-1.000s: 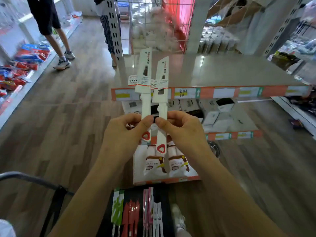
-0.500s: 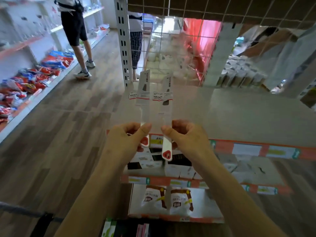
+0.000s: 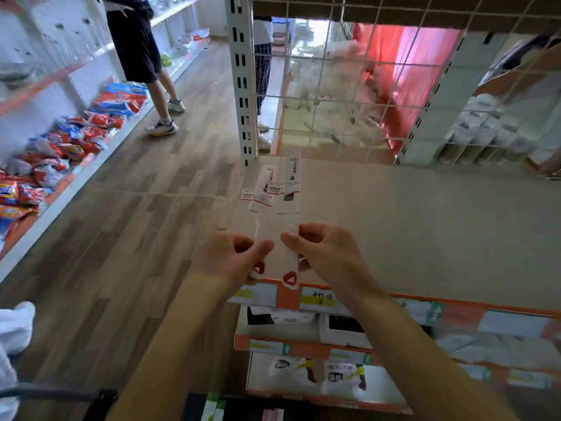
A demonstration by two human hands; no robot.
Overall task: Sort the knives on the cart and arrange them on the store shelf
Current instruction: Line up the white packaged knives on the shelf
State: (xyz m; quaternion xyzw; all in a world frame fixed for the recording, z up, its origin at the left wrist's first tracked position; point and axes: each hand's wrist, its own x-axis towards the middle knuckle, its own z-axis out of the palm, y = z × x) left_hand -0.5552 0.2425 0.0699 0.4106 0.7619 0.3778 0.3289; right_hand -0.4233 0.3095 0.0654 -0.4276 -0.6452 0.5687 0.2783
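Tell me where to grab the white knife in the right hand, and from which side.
Grip the white knife by its bare handle, as the right hand does, from the right: the blade end is in a card sleeve pointing away over the shelf, and the other knife in the left hand crowds its left side.

Grey-brown wood-plank floor along aisle. White wall shelving at left, red and blue packets heaped on low tier. Person in dark shorts stands beside it. Store shelf: pale top, slotted white upright, wire grid panel. Red fabric behind the grid.
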